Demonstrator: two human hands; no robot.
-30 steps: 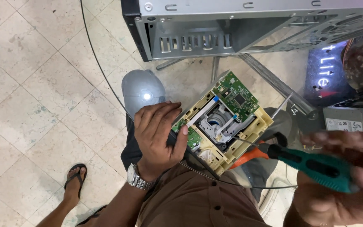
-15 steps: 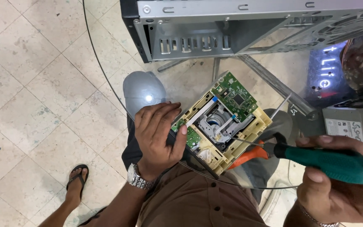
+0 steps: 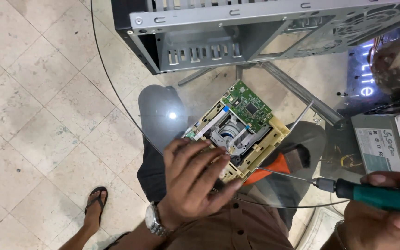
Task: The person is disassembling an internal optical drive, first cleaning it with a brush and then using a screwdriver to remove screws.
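Beige plastic framed the one opened optical drive [image 3: 239, 134] that lay on the round glass table [image 3: 116, 92], close to the near edge and just above my lap. One green circuit board [image 3: 247, 107] sat at its far end, and one grey metal mechanism filled the middle. My left hand [image 3: 193, 183] rested on the drive's near corner, fingers [image 3: 209, 159] spread flat and bent over the frame, pressing on it rather than closed around it. One wristwatch [image 3: 153, 221] with a metal band sat on that wrist.

My right hand [image 3: 380, 217] was wrapped tight around the teal handle of one screwdriver [image 3: 348, 187], thumb and fingers closed on the grip. Its thin steel shaft reached left, and the tip sat near the drive's right near side; whether it touched I could not tell. A second thin metal rod [image 3: 302, 115] lay slanted on the glass just beside the drive's right edge.

One grey computer case [image 3: 255, 32] lay on its side across the far part of the table, well apart from my hands, its bare metal frame open toward me. One boxy power supply [image 3: 385, 139] with a pale label sat at the right edge. Through the glass I saw the tiled floor and one foot in a dark sandal [image 3: 96, 203], down to my left
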